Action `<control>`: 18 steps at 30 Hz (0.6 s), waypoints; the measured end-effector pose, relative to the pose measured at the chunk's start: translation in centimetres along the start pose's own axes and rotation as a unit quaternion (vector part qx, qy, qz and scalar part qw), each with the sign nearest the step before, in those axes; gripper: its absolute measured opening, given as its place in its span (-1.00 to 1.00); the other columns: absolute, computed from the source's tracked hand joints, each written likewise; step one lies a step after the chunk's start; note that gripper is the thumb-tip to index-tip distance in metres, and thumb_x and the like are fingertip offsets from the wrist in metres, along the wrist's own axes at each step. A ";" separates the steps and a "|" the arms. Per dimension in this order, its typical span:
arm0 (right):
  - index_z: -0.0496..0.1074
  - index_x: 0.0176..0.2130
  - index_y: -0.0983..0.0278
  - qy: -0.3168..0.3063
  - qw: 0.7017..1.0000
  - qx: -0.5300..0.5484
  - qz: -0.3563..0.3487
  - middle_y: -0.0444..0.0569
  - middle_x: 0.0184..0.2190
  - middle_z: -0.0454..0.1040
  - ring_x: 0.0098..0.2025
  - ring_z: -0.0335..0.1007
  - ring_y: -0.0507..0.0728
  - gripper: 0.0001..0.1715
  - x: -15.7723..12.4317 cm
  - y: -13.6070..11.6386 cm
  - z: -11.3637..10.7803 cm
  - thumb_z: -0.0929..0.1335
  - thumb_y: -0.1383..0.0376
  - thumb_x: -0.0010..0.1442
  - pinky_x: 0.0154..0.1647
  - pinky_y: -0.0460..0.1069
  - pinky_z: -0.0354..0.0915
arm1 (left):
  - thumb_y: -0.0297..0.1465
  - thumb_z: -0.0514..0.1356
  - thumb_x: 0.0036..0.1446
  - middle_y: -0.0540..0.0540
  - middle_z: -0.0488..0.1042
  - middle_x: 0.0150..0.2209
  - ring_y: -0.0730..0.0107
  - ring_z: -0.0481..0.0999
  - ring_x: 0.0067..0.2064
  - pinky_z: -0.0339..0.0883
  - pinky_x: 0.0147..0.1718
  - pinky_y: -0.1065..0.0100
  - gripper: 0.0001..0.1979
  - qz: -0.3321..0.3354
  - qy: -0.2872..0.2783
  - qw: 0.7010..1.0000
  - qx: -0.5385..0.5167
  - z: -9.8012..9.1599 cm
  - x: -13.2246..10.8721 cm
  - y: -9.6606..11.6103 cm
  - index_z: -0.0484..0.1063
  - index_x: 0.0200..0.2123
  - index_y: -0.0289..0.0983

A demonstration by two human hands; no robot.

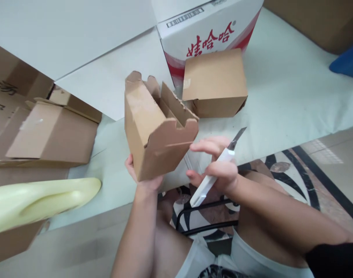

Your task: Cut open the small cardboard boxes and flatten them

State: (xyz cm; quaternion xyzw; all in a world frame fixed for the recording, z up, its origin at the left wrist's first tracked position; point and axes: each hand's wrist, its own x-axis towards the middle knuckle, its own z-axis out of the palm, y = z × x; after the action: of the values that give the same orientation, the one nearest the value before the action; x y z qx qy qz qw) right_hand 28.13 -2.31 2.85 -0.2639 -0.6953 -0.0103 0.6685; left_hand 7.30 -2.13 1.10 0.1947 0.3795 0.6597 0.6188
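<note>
A small brown cardboard box [167, 150] is held up from below by my left hand [146, 179], whose fingers wrap its lower left side. Its top flaps stand partly open, and one flap edge looks ragged. In my right hand [219, 168] is a white utility knife [207, 183], gripped between the fingers. The knife's dark blade is out and points up and away to the right. The right fingertips are close to the box's right side; whether they touch it I cannot tell. A second brown box [215, 77] lies behind on the pale cloth-covered table [283, 104].
A white carton with red lettering [208, 36] stands at the back, beside a large white box [115, 73]. Brown cartons [55, 131] are stacked at the left. A pale yellow plastic object [43, 200] juts in, and a blue object [348, 61] sits far right.
</note>
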 end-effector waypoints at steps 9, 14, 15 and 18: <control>0.26 -0.22 0.11 -0.047 0.997 -0.004 0.064 -0.09 -0.09 0.69 -0.13 0.59 0.15 -0.79 -0.6 0.1 0.9 0.40 0.33 0.24 -0.11 0.13 0.37 | 0.00 0.17 0.20 -0.10 0.65 -0.11 0.15 0.61 -0.09 0.53 -0.08 0.20 -0.55 0.006 -0.021 1.000 0.007 2.4 -0.9 -2.1 0.60 -0.08 -0.20; 0.29 -0.22 0.10 -0.049 0.998 0.006 0.046 -0.13 -0.04 0.69 -0.04 0.61 0.12 -0.79 -0.5 0.0 1.2 0.37 0.41 0.23 -0.03 0.12 0.32 | 0.06 0.17 0.15 -0.13 0.64 -0.10 0.06 0.61 -0.04 0.55 -0.09 0.16 -0.49 0.014 0.001 0.999 0.053 2.2 -1.0 -2.1 0.59 -0.09 -0.20; 0.29 -0.22 0.10 -0.051 0.998 0.010 0.047 -0.13 -0.04 0.69 -0.03 0.61 0.12 -0.78 -0.5 -0.1 1.2 0.37 0.41 0.23 -0.03 0.12 0.32 | 0.07 0.16 0.15 -0.13 0.64 -0.11 0.05 0.61 -0.03 0.56 -0.09 0.15 -0.49 0.015 0.004 0.998 0.056 2.2 -1.0 -2.0 0.59 -0.09 -0.20; 0.30 -0.22 0.10 -0.053 0.997 0.020 0.046 -0.12 -0.02 0.69 -0.04 0.60 0.12 -0.78 -0.6 -0.1 1.4 0.37 0.42 0.23 -0.04 0.11 0.33 | 0.08 0.16 0.16 -0.14 0.63 -0.10 0.02 0.60 0.01 0.55 -0.08 0.14 -0.48 0.020 0.007 0.998 0.062 2.2 -1.2 -1.9 0.59 -0.07 -0.19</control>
State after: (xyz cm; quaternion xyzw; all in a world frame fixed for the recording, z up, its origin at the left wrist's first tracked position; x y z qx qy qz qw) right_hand 26.78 -2.14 2.17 -0.2820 -0.7167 0.0485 0.6359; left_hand 10.38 -2.81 1.31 0.2352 0.4198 0.6486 0.5897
